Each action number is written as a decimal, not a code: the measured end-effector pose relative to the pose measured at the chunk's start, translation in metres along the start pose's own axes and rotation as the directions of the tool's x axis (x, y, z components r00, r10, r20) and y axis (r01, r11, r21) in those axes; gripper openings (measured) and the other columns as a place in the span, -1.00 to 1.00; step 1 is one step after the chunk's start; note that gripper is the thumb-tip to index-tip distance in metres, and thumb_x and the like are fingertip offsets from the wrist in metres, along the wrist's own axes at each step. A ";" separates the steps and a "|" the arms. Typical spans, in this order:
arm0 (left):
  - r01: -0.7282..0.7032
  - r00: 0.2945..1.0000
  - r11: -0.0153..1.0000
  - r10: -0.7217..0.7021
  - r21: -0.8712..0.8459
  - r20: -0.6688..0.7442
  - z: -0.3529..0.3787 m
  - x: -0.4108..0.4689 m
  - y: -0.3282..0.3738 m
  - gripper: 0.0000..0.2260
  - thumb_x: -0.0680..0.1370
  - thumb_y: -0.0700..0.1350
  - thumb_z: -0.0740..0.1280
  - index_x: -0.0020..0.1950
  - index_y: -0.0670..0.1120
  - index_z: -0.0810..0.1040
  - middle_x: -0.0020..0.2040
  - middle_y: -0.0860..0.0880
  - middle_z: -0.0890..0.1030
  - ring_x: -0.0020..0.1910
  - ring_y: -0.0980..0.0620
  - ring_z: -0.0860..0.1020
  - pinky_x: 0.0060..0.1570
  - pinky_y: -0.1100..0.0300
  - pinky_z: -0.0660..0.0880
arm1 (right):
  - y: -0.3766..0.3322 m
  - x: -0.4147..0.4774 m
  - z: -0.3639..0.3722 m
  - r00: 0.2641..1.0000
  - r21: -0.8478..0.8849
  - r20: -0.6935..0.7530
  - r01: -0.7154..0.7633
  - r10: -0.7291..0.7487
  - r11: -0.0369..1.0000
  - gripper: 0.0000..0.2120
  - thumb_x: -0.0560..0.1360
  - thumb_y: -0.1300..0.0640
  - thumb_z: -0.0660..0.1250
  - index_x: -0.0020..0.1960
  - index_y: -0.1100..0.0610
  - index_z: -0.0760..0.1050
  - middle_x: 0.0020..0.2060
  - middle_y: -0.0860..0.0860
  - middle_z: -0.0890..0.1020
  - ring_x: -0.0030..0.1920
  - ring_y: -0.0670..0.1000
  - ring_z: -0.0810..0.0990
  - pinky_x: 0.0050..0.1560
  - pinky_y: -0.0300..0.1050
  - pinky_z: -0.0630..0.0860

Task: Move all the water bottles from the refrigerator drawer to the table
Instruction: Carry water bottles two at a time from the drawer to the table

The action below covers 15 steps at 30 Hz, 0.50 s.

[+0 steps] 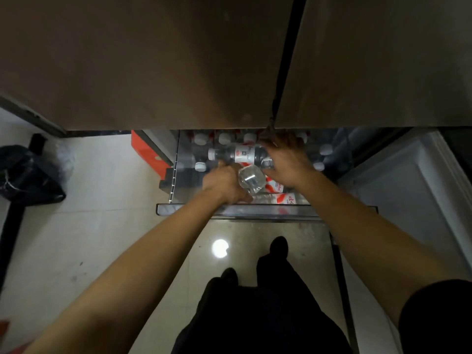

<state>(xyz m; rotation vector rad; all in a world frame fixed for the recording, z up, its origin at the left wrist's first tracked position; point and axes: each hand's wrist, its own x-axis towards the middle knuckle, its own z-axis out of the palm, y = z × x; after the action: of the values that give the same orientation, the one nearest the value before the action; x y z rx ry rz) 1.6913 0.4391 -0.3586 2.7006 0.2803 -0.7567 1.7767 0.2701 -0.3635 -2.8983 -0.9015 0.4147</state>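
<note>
The water bottles (224, 139) are clear plastic with white caps and red-and-white labels; most stand upright in rows inside the open refrigerator drawer (229, 209), caps up, and a few lie flat near the drawer's front wall; one bottle (241, 153) lies sideways across the tops of the standing ones, cap toward the left, label facing up. The left hand (226, 183) is curled around a clear bottle (251, 178) held tilted with its base toward the camera, fingers wrapped under it, just above the drawer's front edge. The right hand (286, 159) is spread, palm down, fingers extended over the base end of the sideways bottle and touching it, though whether it has truly closed on it is hard to say in the dim, blurred view. Both forearms are bare and reach forward and down from the lower corners, converging over the drawer; the right arm shows a dark sleeve (439, 315) at the upper arm.
</note>
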 end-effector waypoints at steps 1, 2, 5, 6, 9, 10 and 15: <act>-0.008 1.000 1.000 0.008 -0.009 -0.024 -0.001 -0.001 0.000 -0.33 0.24 0.31 0.53 0.29 0.14 0.46 0.12 0.02 0.60 0.08 -0.05 0.59 0.01 0.05 0.59 | 0.000 0.003 0.001 1.000 -0.020 0.010 -0.010 0.010 1.000 -0.22 0.50 -0.11 0.39 0.59 -0.10 0.06 0.58 0.05 0.09 0.55 0.28 0.06 0.49 0.30 0.15; -0.010 0.998 1.000 0.009 -0.021 -0.055 -0.003 -0.002 0.000 -0.37 0.25 0.29 0.54 0.24 0.13 0.49 0.06 0.04 0.62 0.02 -0.03 0.60 -0.02 0.05 0.60 | -0.001 0.005 0.002 1.000 -0.035 0.020 -0.020 0.021 0.999 -0.20 0.51 -0.12 0.37 0.61 -0.09 0.02 0.59 0.06 0.04 0.56 0.29 0.03 0.50 0.30 0.13; 0.015 0.983 0.995 -0.032 -0.098 -0.180 -0.008 -0.010 0.002 -0.37 0.25 0.28 0.54 0.23 0.06 0.51 0.11 0.01 0.59 0.02 -0.03 0.59 -0.02 0.03 0.60 | -0.003 0.006 -0.001 0.998 -0.062 0.024 -0.048 0.050 0.997 -0.22 0.51 -0.06 0.41 0.59 -0.03 0.07 0.56 0.12 0.08 0.52 0.31 0.12 0.42 0.26 0.28; 0.014 0.973 0.990 -0.046 -0.140 -0.227 -0.011 -0.012 0.002 -0.33 0.24 0.30 0.53 0.25 0.04 0.51 0.14 0.00 0.57 0.03 -0.04 0.58 -0.02 0.03 0.60 | -0.004 0.004 -0.001 0.997 -0.056 0.029 -0.064 0.066 0.996 -0.27 0.51 -0.01 0.42 0.56 -0.01 0.12 0.53 0.13 0.14 0.47 0.30 0.23 0.33 0.21 0.38; -0.012 0.928 0.925 -0.130 -0.379 -0.348 -0.023 -0.024 0.002 -0.25 0.14 0.45 0.43 0.17 0.02 0.53 0.07 0.03 0.61 -0.04 0.01 0.61 -0.06 0.04 0.62 | -0.001 -0.006 -0.007 0.987 -0.029 0.042 -0.151 0.153 0.988 -0.40 0.51 0.15 0.41 0.47 0.01 0.24 0.37 0.13 0.35 0.19 0.20 0.50 0.04 0.06 0.51; -0.031 0.904 0.877 -0.180 -0.480 -0.388 -0.026 -0.028 0.002 -0.25 0.10 0.47 0.38 0.12 0.02 0.54 0.03 0.03 0.64 -0.07 0.02 0.63 -0.08 0.04 0.63 | 0.001 -0.013 -0.011 0.982 -0.030 0.043 -0.181 0.182 0.983 -0.43 0.51 0.14 0.41 0.45 0.02 0.28 0.33 0.13 0.39 0.16 0.18 0.52 0.06 0.06 0.51; -0.190 0.782 0.623 -0.371 -0.758 -0.501 -0.037 -0.047 -0.003 -0.27 0.15 0.32 0.50 0.19 -0.03 0.46 0.05 0.07 0.62 0.04 -0.01 0.62 0.08 0.01 0.58 | 0.021 -0.055 -0.023 0.949 -0.035 -0.015 -0.316 0.315 0.948 -0.46 0.49 -0.06 0.44 0.39 0.09 0.39 0.25 0.17 0.40 0.20 0.22 0.49 0.19 0.10 0.48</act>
<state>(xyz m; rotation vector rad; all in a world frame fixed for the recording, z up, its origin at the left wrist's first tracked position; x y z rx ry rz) 1.6684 0.4508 -0.3041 1.9527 0.7261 0.2887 1.7513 0.2224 -0.3316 -3.0814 -0.4443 0.4074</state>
